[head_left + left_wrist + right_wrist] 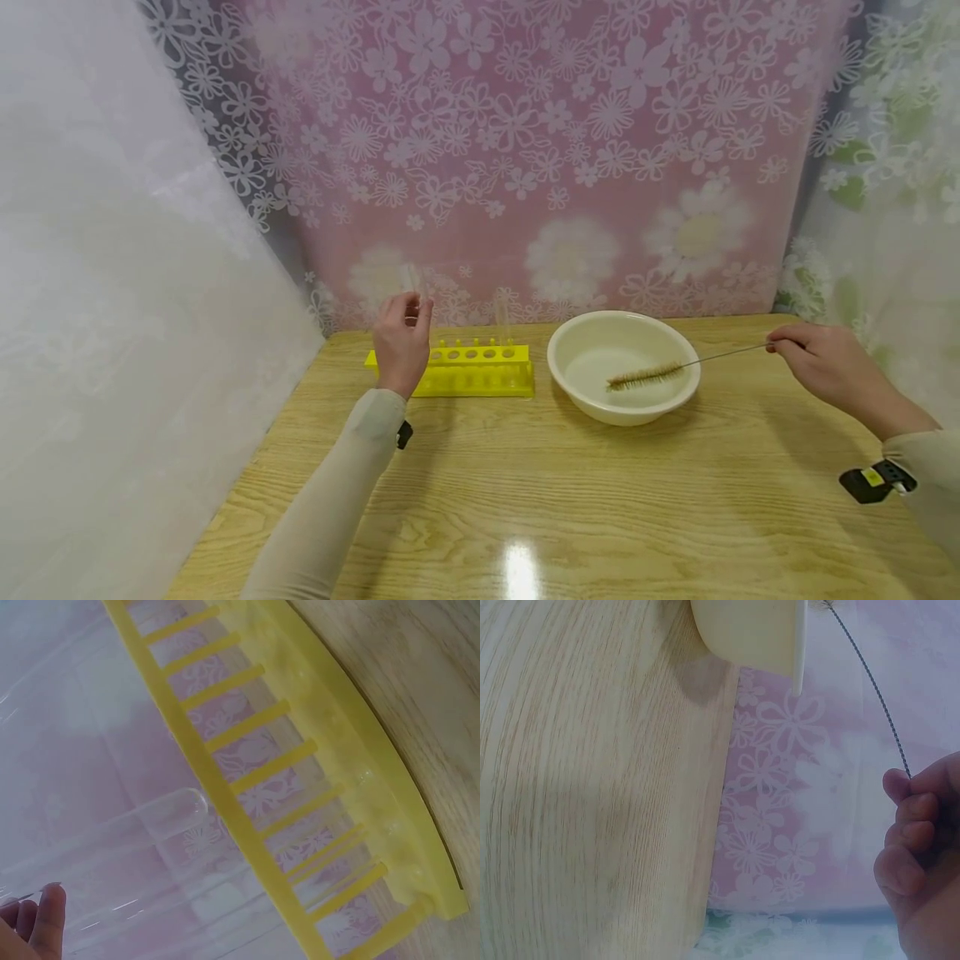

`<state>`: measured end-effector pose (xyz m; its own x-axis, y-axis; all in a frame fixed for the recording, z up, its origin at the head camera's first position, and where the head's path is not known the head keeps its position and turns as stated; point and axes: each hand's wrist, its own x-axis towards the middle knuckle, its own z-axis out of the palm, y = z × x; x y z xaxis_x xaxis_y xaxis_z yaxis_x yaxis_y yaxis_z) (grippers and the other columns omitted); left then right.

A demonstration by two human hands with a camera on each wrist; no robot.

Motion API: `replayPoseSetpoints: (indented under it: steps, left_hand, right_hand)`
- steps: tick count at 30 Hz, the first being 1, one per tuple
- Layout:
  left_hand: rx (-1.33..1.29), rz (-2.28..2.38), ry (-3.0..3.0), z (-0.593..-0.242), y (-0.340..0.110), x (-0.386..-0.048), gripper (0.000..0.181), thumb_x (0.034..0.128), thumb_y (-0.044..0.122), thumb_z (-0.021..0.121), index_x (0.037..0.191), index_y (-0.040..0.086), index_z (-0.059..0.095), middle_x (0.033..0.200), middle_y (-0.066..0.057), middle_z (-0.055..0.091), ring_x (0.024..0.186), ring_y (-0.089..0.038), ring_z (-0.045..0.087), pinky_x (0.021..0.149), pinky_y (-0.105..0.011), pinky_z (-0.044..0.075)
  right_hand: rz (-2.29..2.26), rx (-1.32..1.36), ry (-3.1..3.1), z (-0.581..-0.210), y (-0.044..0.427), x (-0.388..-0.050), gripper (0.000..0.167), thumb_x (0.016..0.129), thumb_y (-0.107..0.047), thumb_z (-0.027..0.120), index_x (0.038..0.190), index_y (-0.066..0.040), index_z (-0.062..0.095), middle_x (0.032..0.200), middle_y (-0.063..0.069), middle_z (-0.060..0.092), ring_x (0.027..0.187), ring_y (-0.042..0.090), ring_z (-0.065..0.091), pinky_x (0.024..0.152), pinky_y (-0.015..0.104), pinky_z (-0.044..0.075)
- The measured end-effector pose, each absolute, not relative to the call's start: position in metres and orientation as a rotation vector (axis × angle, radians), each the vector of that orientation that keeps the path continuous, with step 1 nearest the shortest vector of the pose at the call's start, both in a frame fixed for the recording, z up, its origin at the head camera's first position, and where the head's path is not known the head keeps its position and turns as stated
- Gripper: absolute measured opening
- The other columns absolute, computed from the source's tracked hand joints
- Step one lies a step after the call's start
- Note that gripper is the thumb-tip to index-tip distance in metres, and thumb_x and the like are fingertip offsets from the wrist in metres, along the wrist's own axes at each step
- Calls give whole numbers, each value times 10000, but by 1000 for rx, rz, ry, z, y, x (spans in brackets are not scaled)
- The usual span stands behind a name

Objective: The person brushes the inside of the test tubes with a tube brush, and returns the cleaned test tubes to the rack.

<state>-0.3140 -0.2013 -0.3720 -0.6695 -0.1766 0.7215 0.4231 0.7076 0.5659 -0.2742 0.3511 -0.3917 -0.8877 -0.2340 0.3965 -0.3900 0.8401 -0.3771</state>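
My left hand (402, 346) is raised at the left part of a yellow test tube rack (472, 387). Its fingers pinch a clear test tube (161, 816), whose rounded bottom lies close to the rack's upper bar in the left wrist view. Another clear test tube (502, 317) stands in the rack's right end. On the right, my right hand (832, 367) grips the twisted wire handle (871, 679) of a test tube brush (647, 377). The brush's tan bristles are over the cream basin (558, 367); I cannot tell whether they touch it.
The rack and basin stand side by side near the back edge of a wood-grain table (540, 492). A pink flowered curtain (480, 183) hangs behind them. Pale sheeting (112, 292) closes off the left side, and more flowered sheeting (892, 225) hangs at the right.
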Motion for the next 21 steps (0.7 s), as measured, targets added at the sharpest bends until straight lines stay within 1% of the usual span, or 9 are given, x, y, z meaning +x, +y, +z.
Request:
replayPoseSetpoints:
  steps: [5,12,18,21]
  left_hand:
    - [-152,-898,-2147,-375,-202,-315,302,1016,341,610,1083,53,673,965,-96,603,860,-227,631,791,-357,581]
    - [14,-692,-2261,-384,-203,-315,325,996,400,630,1034,89,718,946,-68,704,775,-213,676,723,-406,563]
    - [45,-577,-2363,-390,-205,-315,361,991,418,629,1071,83,737,974,-65,748,743,-230,689,668,-407,561]
    - [69,-534,-2435,-392,-204,-315,359,992,426,624,1057,92,737,960,-58,751,716,-229,677,632,-389,552]
  right_hand:
    - [651,468,-2681,-392,352,-274,340,1076,-134,413,1153,71,673,1067,287,702,505,72,385,496,285,297]
    - [641,467,-2680,-393,349,-276,337,1075,-141,423,1146,63,682,1061,282,706,500,68,392,495,284,305]
    - [641,456,-2693,-392,347,-275,357,1080,-156,411,1159,70,676,1076,294,701,472,93,361,478,294,295]
    - [650,448,-2706,-391,345,-275,370,1084,-168,403,1171,73,671,1090,301,695,473,99,360,472,301,294]
